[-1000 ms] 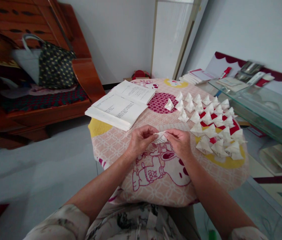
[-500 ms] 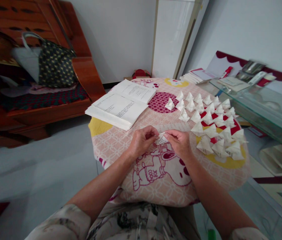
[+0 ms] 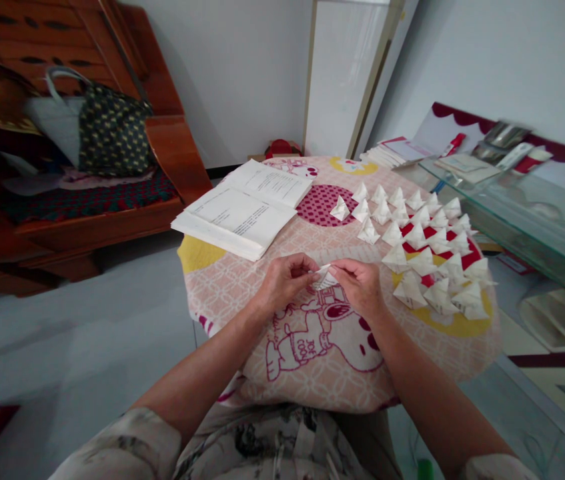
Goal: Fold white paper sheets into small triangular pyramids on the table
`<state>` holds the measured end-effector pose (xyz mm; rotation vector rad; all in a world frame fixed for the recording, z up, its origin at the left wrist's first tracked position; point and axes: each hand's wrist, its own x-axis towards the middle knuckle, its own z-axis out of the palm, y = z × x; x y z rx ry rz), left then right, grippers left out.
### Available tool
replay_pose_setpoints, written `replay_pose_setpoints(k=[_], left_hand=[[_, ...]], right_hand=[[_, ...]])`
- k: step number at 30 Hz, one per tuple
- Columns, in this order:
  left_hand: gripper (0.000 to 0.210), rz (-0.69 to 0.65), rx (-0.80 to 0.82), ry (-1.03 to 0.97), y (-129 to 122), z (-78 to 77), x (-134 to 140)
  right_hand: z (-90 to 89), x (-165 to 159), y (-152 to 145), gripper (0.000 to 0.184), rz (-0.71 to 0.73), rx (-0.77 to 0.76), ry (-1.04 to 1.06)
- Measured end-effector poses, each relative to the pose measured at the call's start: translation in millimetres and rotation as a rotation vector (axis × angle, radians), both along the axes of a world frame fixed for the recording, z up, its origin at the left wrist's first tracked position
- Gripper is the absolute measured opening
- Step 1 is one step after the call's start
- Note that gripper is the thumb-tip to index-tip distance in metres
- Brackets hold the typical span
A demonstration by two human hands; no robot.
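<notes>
A small folded piece of printed paper (image 3: pixel 325 277) is pinched between both hands, just above the front half of the cloth-covered table (image 3: pixel 242 293). My left hand (image 3: pixel 285 283) has thumb and fingertips closed on its left edge. On its right edge, my right hand (image 3: pixel 359 283) grips with thumb and forefinger. The fingers cover part of the paper, so its exact folds are hard to make out. Several pointed folded-paper pieces (image 3: pixel 422 261) stand in rows to the right of my right hand. Beyond my left hand lies an open book (image 3: pixel 242 210) with printed pages.
A glass shelf (image 3: pixel 522 207) with a metal container (image 3: pixel 506 133) borders the table on the right. Papers (image 3: pixel 392 152) are stacked at the table's far right edge. At the left stands a wooden bench (image 3: pixel 172 153) carrying a dark patterned bag (image 3: pixel 112 130).
Both hands stay nearly in place with the paper between them. The paper's printed face has tilted slightly; the book and the standing paper pieces are unmoved.
</notes>
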<state>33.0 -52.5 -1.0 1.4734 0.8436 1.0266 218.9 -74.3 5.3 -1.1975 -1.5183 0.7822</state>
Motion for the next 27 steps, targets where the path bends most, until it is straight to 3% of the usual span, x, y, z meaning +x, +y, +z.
replay_pose_setpoints(k=[12, 27], left_hand=[[0.021, 0.107, 0.056, 0.059, -2.1, -0.5, 0.0], [0.025, 0.126, 0.061, 0.082, -5.4, 1.9, 0.1]], right_hand=[[-0.7, -0.4, 0.4, 0.020, 0.025, 0.114, -0.118], [-2.7, -0.7, -2.2, 0.021, 0.045, 0.077, -0.105]])
